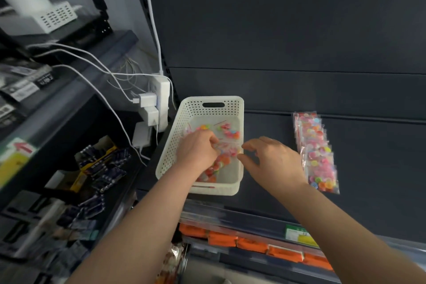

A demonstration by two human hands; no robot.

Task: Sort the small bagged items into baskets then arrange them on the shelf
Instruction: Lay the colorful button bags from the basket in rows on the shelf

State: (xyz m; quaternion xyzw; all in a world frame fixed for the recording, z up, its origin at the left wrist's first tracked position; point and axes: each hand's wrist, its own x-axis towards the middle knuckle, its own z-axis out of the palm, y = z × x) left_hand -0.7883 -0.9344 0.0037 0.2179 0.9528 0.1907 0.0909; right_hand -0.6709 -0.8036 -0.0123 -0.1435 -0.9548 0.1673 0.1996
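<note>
Dark shelf (368, 145) and back panel (288, 18); power strip (162, 99) at left.

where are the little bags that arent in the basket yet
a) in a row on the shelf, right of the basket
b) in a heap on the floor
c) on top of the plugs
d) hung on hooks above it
a: the row of bags lies flat on the dark shelf, to the right of the white basket and apart from it.

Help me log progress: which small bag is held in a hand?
The bag the left hand pinches over the white basket; others lie inside it or in the row at right.
</note>
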